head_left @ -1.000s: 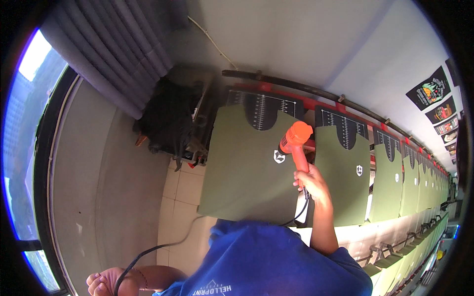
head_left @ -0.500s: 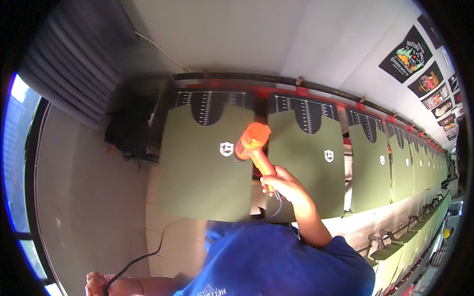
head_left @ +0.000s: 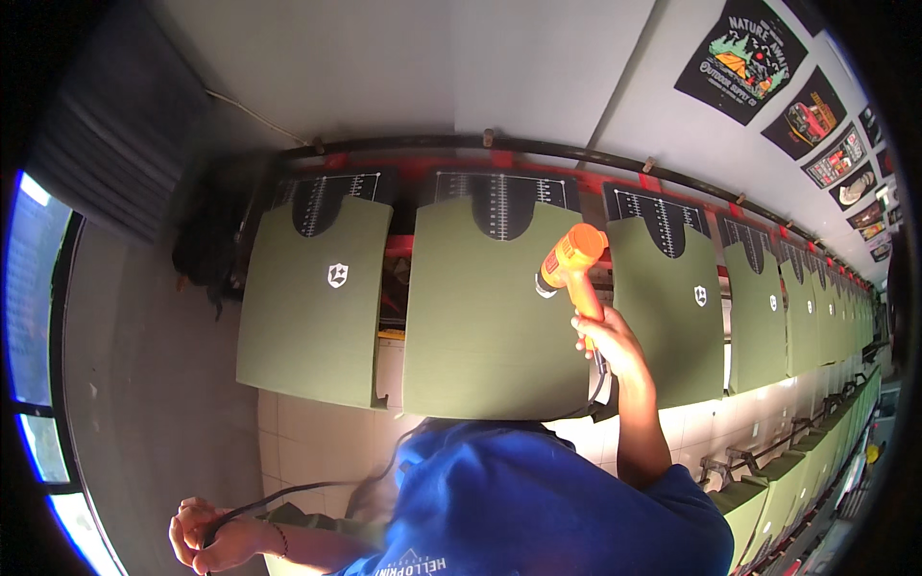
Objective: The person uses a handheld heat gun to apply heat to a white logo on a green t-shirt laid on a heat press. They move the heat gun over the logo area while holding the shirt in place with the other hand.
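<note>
My right hand [head_left: 611,341] is wrapped round the grip of an orange heat gun [head_left: 573,261]. Its dark nozzle points down and left at the white shield print [head_left: 545,289] on the second olive green fabric panel [head_left: 485,331], covering part of that print; whether it touches cannot be told. From the grip's lower end a black cord [head_left: 279,494] runs behind my blue shirt and out to the lower left. There my left hand [head_left: 206,536] is closed round the cord, at a distance from the panels.
More green panels [head_left: 307,326] with white shield prints lie on dark boards [head_left: 663,206] in a long row to the right. A black rail [head_left: 432,144] runs behind them. Another row of panels [head_left: 783,485] stands at lower right. Posters [head_left: 741,60] hang on the wall.
The heat gun in my right hand has moved right, from the first panel's print to the second's. The view has shifted rightward too. My left hand still grips the cord.
</note>
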Demonstrator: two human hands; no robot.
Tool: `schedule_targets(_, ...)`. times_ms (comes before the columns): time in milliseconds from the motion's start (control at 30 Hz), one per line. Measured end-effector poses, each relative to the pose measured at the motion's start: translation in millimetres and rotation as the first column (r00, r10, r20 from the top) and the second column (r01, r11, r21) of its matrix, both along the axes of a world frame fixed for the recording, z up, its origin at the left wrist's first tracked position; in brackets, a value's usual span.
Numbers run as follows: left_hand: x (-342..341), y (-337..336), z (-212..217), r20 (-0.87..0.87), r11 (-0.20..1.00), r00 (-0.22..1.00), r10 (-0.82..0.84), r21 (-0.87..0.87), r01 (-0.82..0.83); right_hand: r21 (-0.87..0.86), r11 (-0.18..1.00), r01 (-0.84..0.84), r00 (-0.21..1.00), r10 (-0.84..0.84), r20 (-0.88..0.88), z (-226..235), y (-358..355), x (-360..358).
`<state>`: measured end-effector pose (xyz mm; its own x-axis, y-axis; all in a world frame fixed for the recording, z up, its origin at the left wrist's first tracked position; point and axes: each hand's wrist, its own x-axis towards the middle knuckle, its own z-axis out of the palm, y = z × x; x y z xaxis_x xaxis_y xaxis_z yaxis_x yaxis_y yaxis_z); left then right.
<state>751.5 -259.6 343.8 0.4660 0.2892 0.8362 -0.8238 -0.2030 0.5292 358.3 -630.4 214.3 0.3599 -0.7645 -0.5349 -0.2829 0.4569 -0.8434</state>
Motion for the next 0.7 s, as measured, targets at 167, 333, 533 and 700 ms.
schedule_targets(167, -10.3, -17.4, 3.1, 0.071, 0.969, 0.966, -0.247, 0.029, 0.246, -0.057, 0.997, 0.046, 0.999, -0.046, 0.006, -10.7, -8.5, -0.9)
schedule_targets(333, -16.7, -55.8, 0.2, 0.081, 0.977, 0.974, -0.213, -0.008, 0.215, -0.087, 0.996, 0.025, 0.999, -0.027, -0.023, -8.5, -7.3, 7.6)
schedule_targets(533, -2.8, -82.3, -7.7, 0.084, 0.966, 0.964, -0.252, -0.043, 0.256, -0.053, 0.999, -0.007, 0.999, 0.006, -0.035, -18.7, -9.6, 11.0)
schedule_targets(700, 8.5, -101.8, -19.4, 0.080, 0.942, 0.941, -0.328, -0.049, 0.333, -0.039, 0.998, 0.045, 0.998, -0.046, -0.031, -14.5, -6.5, 14.9)
